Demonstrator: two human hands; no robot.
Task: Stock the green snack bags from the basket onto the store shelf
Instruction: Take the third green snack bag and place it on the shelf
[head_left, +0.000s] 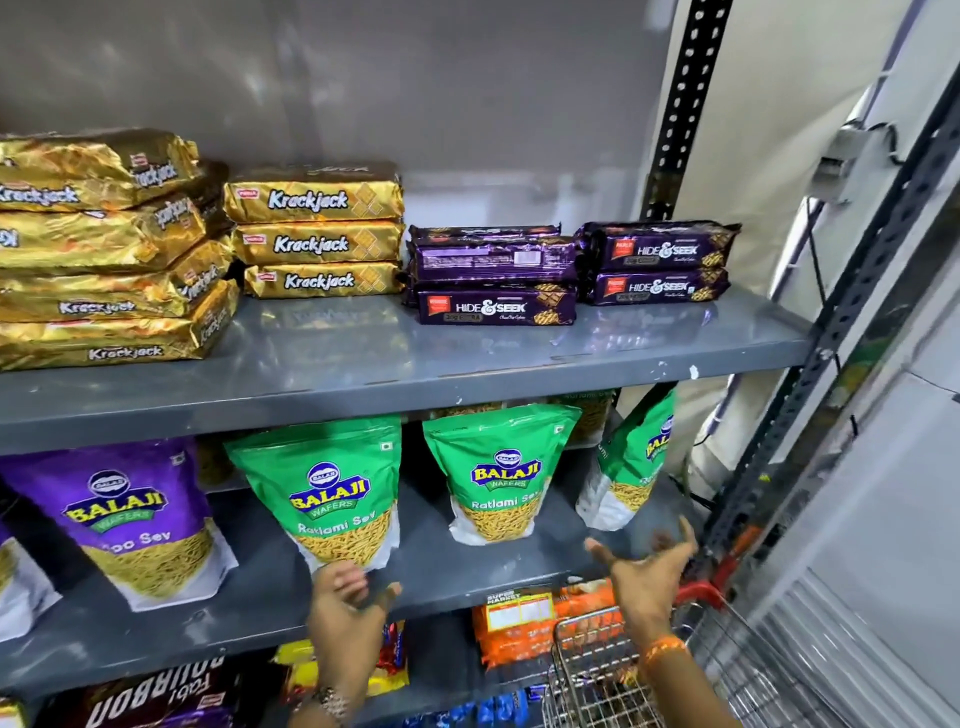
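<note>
Three green Balaji Ratlami Sev bags stand on the middle grey shelf (431, 571): one at centre-left (332, 483), one at centre (498, 467), and one leaning at the right end (631, 462). My left hand (348, 597) hovers open just below the centre-left bag, holding nothing. Below the right-end bag, my right hand (649, 566) is open with fingers spread, also holding nothing. The wire basket (597, 670) with a red handle sits at the lower right, under my right forearm; what lies inside it is hard to make out.
A purple Balaji Aloo Sev bag (130, 514) stands left of the green ones. The upper shelf holds gold Krackjack packs (317, 234) and purple Hide & Seek packs (493, 275). Orange packets (524, 618) lie on the bottom shelf. A perforated metal upright (779, 436) bounds the right side.
</note>
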